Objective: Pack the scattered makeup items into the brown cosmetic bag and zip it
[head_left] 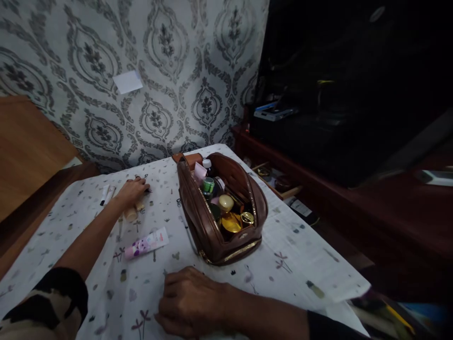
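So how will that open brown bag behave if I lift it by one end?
Likely heavy for its size: the brown bag is packed with jars and bottles. Its sides look soft, so it may sag. It's unzipped, so tilting could spill things.

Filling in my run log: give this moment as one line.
left hand on beige tube | right hand curled on tablecloth before brown pouch | pouch open, packed with jars | pink tube lies loose
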Demonstrator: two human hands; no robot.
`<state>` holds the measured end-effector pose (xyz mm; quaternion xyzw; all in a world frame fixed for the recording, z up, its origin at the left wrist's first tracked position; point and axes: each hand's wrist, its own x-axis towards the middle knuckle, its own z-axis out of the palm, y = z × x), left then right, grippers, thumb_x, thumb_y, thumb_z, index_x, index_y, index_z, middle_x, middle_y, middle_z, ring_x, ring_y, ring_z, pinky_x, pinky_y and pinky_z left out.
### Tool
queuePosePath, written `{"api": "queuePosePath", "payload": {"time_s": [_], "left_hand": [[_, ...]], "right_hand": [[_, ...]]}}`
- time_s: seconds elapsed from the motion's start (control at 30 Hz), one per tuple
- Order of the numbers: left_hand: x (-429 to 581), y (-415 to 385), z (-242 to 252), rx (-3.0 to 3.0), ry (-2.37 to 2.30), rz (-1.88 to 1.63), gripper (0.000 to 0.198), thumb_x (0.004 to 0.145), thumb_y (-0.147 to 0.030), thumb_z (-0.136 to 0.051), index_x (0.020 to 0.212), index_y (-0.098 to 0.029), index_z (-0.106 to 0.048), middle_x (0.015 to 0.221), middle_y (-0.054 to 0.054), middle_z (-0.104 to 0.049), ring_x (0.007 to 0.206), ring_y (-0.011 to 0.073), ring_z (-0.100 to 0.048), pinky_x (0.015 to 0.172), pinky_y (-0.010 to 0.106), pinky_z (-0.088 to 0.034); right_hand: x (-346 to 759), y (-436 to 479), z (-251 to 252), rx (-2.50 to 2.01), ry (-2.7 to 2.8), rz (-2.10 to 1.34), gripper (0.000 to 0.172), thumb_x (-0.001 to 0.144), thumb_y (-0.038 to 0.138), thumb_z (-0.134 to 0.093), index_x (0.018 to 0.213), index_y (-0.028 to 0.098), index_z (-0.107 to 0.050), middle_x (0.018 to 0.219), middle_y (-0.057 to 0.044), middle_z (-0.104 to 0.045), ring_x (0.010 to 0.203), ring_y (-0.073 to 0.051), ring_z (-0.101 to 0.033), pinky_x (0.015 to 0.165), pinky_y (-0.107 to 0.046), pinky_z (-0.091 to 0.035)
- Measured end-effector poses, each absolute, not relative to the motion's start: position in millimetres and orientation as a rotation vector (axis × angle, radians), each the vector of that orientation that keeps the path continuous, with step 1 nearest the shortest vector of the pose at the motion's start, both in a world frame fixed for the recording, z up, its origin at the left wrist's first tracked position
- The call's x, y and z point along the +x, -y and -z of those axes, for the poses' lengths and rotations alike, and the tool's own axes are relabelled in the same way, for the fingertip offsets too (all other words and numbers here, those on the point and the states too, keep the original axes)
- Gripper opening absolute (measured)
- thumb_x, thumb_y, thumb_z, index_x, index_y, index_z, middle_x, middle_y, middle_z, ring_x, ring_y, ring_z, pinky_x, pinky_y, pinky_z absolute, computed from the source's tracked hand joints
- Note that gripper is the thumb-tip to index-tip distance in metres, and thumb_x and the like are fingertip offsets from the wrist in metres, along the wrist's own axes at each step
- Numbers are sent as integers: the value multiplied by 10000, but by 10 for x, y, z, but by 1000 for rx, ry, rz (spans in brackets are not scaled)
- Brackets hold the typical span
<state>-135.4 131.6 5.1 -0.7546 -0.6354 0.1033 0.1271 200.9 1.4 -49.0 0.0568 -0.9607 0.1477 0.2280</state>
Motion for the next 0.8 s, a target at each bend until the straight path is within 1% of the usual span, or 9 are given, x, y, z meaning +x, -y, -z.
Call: {"api": "queuePosePath", "payload": {"time_s": [0.13,0.2,0.27,0.37,0.43,0.5,0.6,0.67,0.8], "left_hand": [[-1284,-1249,-68,-2249,1789,-286,249,925,-201,-549,1090,-235,-732,1133,119,-704,1083,274,-623,934,379,-497],[-1228,-1149,-84,-2278,1770,-171,281,970,-230,-496,1133,-239,-725,1170,112,-707,1093,270,-627,918,375,-507],[-1155,-1018,-98,-2301,1770,55,308,1010,-281,-455,1171,-243,-714,1185,99,-715,1096,265,-637,900,370,-518],[-1050,-821,-105,-2268,1814,461,317,1030,-365,-458,1190,-245,-703,1151,77,-731,1054,245,-661,885,353,-527],[-1008,-713,-95,-2204,1854,686,317,1027,-388,-475,1179,-233,-705,1110,76,-737,1025,236,-671,883,346,-529],[-990,-626,-73,-2154,1893,828,316,1020,-390,-491,1175,-220,-708,1074,78,-739,1000,233,-676,879,350,-534],[-966,-517,-11,-2149,1904,913,303,1005,-377,-518,1170,-210,-710,1078,80,-738,999,237,-678,902,373,-540],[-923,-461,50,-2156,1876,913,291,1001,-364,-527,1169,-210,-708,1119,80,-732,1048,244,-670,948,393,-536],[-774,-433,169,-2173,1852,763,274,1007,-328,-520,1181,-207,-693,1190,96,-699,1126,266,-635,1009,433,-520]], "right_hand": [[2011,-32,483,129,2655,-398,320,956,325,-636,661,219,-572,609,25,-649,627,-155,-556,589,-280,-435],[2021,-40,469,110,2660,-405,309,962,310,-626,672,211,-588,604,18,-645,629,-155,-558,582,-282,-412],[2031,-46,452,94,2660,-434,300,968,291,-613,682,203,-602,598,10,-639,634,-157,-561,573,-286,-389],[2037,-51,438,65,2647,-497,284,965,266,-615,690,196,-613,610,0,-640,656,-158,-572,579,-284,-378],[2036,-53,438,48,2639,-543,283,958,255,-625,683,193,-608,614,1,-635,664,-154,-576,591,-274,-385],[2031,-55,442,35,2632,-585,290,950,246,-633,667,193,-594,606,5,-624,659,-149,-573,605,-265,-394],[2024,-60,443,25,2622,-616,307,937,230,-641,642,194,-566,593,9,-608,646,-143,-562,615,-259,-395],[2021,-62,441,18,2615,-622,309,937,230,-639,641,193,-558,596,8,-605,650,-142,-561,615,-260,-390],[2020,-62,445,33,2617,-628,310,948,232,-621,647,193,-559,606,7,-609,656,-143,-560,623,-262,-391]]}}
